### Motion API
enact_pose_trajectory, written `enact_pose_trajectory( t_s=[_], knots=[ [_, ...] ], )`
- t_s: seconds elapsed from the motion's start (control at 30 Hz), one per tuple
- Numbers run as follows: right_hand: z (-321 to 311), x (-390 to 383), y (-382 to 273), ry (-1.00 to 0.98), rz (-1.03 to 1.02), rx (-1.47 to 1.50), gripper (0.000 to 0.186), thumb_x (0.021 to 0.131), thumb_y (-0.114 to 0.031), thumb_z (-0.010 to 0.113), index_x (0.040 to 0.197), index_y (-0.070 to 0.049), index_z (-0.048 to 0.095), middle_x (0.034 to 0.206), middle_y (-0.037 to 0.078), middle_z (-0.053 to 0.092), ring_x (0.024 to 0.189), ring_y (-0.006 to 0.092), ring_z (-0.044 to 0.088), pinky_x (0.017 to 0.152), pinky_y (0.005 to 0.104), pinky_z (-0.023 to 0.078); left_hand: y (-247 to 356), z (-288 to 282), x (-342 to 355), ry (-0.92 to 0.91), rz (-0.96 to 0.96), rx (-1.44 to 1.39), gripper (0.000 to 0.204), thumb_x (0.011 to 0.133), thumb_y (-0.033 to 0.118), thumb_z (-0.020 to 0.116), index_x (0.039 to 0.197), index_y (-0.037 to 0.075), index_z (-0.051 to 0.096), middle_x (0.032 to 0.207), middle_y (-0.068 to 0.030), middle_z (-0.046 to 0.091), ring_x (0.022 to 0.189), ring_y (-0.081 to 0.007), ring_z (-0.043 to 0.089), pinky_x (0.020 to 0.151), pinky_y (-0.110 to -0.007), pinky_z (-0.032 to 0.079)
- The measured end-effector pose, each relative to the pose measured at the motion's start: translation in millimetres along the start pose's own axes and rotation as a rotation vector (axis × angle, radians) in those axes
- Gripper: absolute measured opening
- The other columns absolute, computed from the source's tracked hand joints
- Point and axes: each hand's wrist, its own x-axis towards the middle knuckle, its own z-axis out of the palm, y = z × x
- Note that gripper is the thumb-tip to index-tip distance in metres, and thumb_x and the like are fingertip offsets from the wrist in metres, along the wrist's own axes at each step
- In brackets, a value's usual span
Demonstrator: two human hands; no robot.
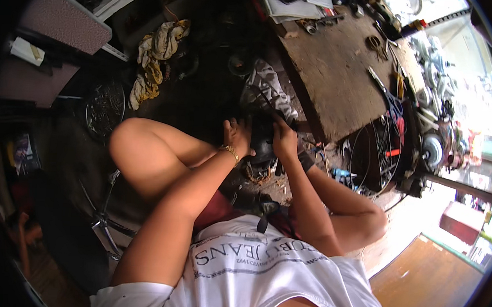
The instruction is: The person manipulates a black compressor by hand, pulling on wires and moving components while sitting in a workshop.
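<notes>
Between my bent legs sits a dark rounded object, with ragged brownish strands under it. My left hand, below a metal-link wrist band, is curved against its left side with fingers pressed to it. My right hand grips the right side, fingers toward the top. What the object is, and exactly what lies under my fingertips, is too dark to make out. A crumpled pale cloth lies just beyond my hands.
A worn wooden bench with scattered tools stands at upper right; wires hang below it. A stained cloth and dark round pan are at upper left. A wooden board is at lower right, and another person's arm at lower left.
</notes>
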Motion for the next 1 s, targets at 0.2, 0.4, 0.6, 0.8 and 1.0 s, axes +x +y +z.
enact_pose_trajectory(
  t_s=[0.2,0.4,0.6,0.8,1.0],
  knots=[
    [-76,-94,-44,-0.213,0.229,0.023,0.04,0.096,-0.001,0.045,0.134,-0.007,0.056,0.105,0.023,0.069,0.095,0.0298,0.07,0.082,0.0356,0.052,-12,14,-12,0.019,-0.023,-0.066,0.117,0.054,0.054,0.087,0.148,0.006,0.037,0.125,-0.0127,0.058,0.117,-0.0326,0.051,0.097,-0.046,0.033],
    [-13,-36,1,-0.069,-0.023,-0.094,0.037,0.096,-0.004,0.048,0.13,-0.009,0.059,0.094,0.025,0.067,0.084,0.0402,0.069,0.068,0.0374,0.052,-1,4,-9,-0.005,0.019,-0.047,0.115,0.056,0.055,0.086,0.148,0.007,0.037,0.123,-0.0121,0.059,0.117,-0.0327,0.051,0.097,-0.045,0.033],
    [-45,-60,-27,-0.162,0.179,-0.003,0.038,0.097,-0.006,0.047,0.134,-0.01,0.056,0.101,0.026,0.067,0.09,0.0315,0.071,0.076,0.0343,0.051,-10,12,-15,0.014,0.009,-0.029,0.117,0.055,0.055,0.087,0.148,0.005,0.036,0.122,-0.0119,0.06,0.118,-0.0302,0.05,0.096,-0.044,0.033],
    [-74,-108,-21,-0.184,0.074,-0.12,0.043,0.094,0.001,0.048,0.134,-0.012,0.058,0.094,0.024,0.069,0.078,0.0349,0.07,0.07,0.0346,0.053,-10,8,-10,0.03,0.0,-0.049,0.116,0.056,0.056,0.086,0.148,0.005,0.037,0.122,-0.0115,0.059,0.118,-0.0308,0.05,0.095,-0.045,0.033],
    [-12,-22,-6,-0.025,-0.013,0.002,0.037,0.097,-0.013,0.049,0.133,-0.016,0.057,0.095,0.025,0.066,0.087,0.0433,0.064,0.071,0.0489,0.051,-3,7,-10,-0.027,0.043,-0.032,0.116,0.056,0.056,0.086,0.148,0.006,0.036,0.123,-0.0124,0.059,0.117,-0.0324,0.051,0.095,-0.046,0.034]
  ],
)
